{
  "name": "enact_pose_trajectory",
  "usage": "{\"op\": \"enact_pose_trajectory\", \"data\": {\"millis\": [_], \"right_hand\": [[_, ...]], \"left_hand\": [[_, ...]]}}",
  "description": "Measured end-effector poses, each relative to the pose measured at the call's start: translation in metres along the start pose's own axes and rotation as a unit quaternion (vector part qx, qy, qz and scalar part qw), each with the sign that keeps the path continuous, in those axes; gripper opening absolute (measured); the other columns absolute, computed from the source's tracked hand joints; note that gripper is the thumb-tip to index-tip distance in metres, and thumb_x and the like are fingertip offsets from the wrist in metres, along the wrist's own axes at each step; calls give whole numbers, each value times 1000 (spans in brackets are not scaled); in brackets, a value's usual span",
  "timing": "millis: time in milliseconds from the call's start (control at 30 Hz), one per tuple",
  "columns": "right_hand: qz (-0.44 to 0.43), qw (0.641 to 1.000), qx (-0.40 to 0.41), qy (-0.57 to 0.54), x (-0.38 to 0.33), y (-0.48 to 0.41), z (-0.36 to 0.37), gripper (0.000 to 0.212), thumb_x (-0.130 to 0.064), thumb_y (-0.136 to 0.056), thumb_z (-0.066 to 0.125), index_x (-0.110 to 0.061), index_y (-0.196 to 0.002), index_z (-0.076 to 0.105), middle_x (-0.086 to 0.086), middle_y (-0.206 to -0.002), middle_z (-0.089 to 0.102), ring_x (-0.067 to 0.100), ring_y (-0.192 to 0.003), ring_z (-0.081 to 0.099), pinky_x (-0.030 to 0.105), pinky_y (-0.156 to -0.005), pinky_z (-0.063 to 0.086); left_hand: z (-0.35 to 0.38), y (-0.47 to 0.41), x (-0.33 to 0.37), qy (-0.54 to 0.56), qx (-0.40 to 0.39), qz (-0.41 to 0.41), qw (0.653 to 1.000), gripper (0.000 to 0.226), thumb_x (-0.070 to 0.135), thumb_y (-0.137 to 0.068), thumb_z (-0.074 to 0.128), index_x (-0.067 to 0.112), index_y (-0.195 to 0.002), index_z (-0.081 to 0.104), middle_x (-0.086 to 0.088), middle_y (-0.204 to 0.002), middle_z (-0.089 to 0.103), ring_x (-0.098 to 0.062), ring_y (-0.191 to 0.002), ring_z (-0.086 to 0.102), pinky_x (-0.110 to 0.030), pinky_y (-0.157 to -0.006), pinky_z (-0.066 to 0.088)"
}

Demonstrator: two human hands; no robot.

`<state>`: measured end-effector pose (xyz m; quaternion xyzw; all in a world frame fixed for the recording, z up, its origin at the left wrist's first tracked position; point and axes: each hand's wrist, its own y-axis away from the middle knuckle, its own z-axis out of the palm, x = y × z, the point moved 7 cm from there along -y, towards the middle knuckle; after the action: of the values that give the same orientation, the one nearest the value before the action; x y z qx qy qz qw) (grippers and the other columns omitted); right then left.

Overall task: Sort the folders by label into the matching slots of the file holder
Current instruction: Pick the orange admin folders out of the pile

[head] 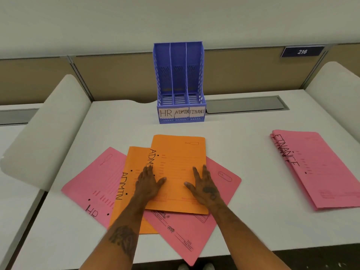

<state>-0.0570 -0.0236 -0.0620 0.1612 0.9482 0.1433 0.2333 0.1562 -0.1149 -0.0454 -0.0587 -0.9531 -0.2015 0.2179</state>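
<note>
Nothing is filed yet, I judge — all three slots of the blue perforated plastic file holder [180, 82], upper centre, stand empty. Left to right at lower centre: a pink HR folder [93, 184], a lower orange ADMIN folder [124, 191], then the top ADMIN folder [179, 172] under the left hand [149, 183] and right hand [204, 187], each grip spread flat, pinching nothing. Thin matte card. Pink FINANCE folders [315, 170] lie stacked far right on the white worktop [253, 221].

Bare desk strip [120, 129] open between fanned folders [175, 172] and blue file holder [180, 82]; three slots unobstructed from front. Pink FINANCE stack [319, 172] well right; rounded side dividers [50, 121] flanking.
</note>
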Motion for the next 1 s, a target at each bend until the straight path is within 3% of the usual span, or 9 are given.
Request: {"op": "enact_pose_trajectory", "data": {"millis": [133, 200, 300, 500, 733, 867, 933, 1000], "right_hand": [[11, 998, 1, -58, -3, 2, 0, 81, -69, -91, 32, -29, -154, 0, 5, -162, -14, 28, -149, -4, 50, -115, 24], [19, 995, 9, -99, -5, 2, -3, 81, -69, -91, 33, -29, -154, 1, 6, -162, -11, 28, -149, -1, 48, -116, 21], [37, 986, 22, -162, -6, 0, -14, 82, -67, -91, 37, -30, -154, 1, 5, -162, -7, 28, -149, 8, 46, -115, 24], [24, 964, 79, -253, -6, 6, -42, 83, -62, -91, 45, -28, -154, 3, 5, -162, 8, 28, -145, 20, 46, -111, 31], [33, 942, 131, -306, 5, 11, -84, 80, -56, -92, 52, -26, -153, 10, 8, -156, 24, 31, -139, 33, 50, -104, 38], [75, 901, 117, -411, 18, 8, -97, 90, -53, -85, 65, -23, -152, 14, 12, -151, 36, 35, -133, 42, 52, -103, 42], [91, 865, 60, -490, 22, 8, -95, 91, -52, -78, 73, -18, -149, 27, 10, -140, 50, 33, -121, 55, 51, -98, 48], [65, 825, -23, -560, 15, 8, -89, 79, -45, -73, 80, -13, -138, 47, 7, -125, 64, 29, -104, 67, 52, -89, 54]], "left_hand": [[-13, -2, 8, 152, 30, -45, 987, 105, 45, -87, 70, 1, -155, 3, -21, -159, 24, -38, -145, 27, -48, -116, 30], [-22, -2, 6, 186, 43, -76, 979, 94, 41, -86, 73, -2, -151, 21, -21, -150, 41, -38, -136, 41, -45, -108, 40], [-34, 2, 4, 271, 63, -96, 956, 65, 40, -83, 76, 2, -129, 52, -16, -130, 61, -35, -114, 59, -45, -94, 51], [-42, 17, 21, 420, 41, -78, 903, 61, 35, -84, 77, 11, -133, 49, -9, -122, 64, -33, -103, 67, -52, -88, 56], [-56, 39, 39, 551, 27, -36, 834, 25, 24, -89, 71, 15, -113, 67, -9, -102, 76, -27, -81, 75, -37, -61, 61], [-52, 53, 40, 587, 4, -32, 809, 24, 24, -91, 69, 14, -113, 67, -11, -101, 76, -33, -87, 74, -44, -67, 61], [-49, 59, 41, 596, -14, -28, 802, 28, 24, -90, 70, 13, -116, 67, -12, -104, 76, -34, -91, 74, -47, -73, 61], [-50, 63, 40, 595, -24, -19, 803, 32, 26, -89, 72, 15, -118, 65, -11, -106, 75, -33, -92, 74, -45, -72, 61]]}}
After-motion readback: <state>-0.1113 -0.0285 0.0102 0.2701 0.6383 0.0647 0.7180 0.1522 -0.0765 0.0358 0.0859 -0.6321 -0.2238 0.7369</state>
